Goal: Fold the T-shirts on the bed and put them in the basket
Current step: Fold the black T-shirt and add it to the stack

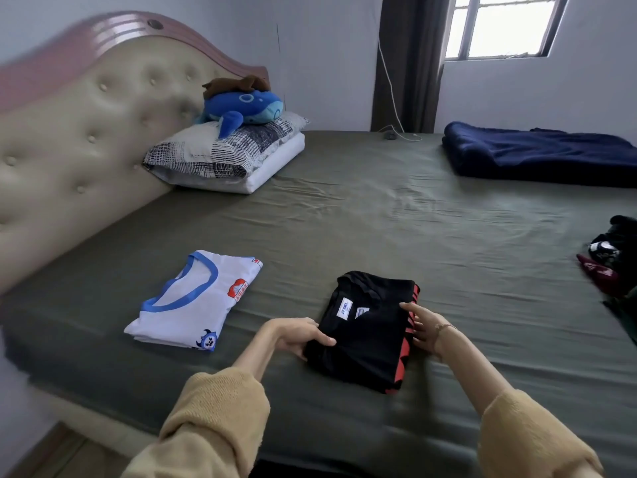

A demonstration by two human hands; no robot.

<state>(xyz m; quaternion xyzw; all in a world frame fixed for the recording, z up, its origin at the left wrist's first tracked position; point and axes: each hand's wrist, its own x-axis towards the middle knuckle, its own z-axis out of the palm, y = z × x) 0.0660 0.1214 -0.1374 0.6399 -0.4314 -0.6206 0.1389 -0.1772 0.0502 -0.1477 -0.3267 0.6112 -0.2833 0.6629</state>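
Note:
A folded black T-shirt with red side stripes lies on the olive bed sheet near the front edge. My left hand grips its left edge, thumb on top and fingers under the fabric. At the shirt's right edge, my right hand rests with straight fingers on the red stripe. A folded white T-shirt with blue collar trim lies to the left, apart from both hands. No basket is in view.
Several unfolded dark clothes are heaped at the right edge. A folded navy blanket lies at the back right. Pillows with a blue plush toy sit by the padded headboard.

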